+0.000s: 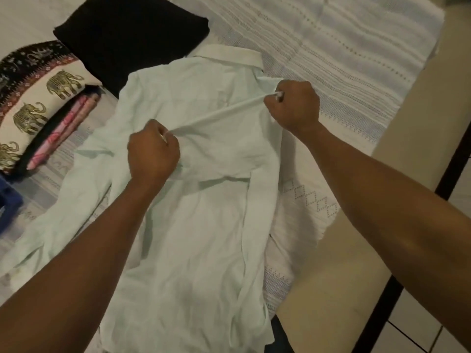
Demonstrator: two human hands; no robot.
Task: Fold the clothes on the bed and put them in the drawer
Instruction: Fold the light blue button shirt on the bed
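Note:
A white long-sleeved shirt (193,225) lies spread back-up on the bed, its collar pointing to the far side. One sleeve trails off to the left. My left hand (153,151) is closed on a pinch of the fabric near the shirt's middle. My right hand (293,105) is closed on the shirt's right shoulder. A taut fold of cloth runs between the two hands, lifted off the shirt's back.
A black folded garment (132,36) lies at the far left. Beside it sit an elephant-print cloth (38,103) and a pink folded cloth (68,126). A white patterned bedspread (344,59) covers the bed; the beige bed edge (331,289) and tiled floor are on the right. Something blue (7,202) shows at the left edge.

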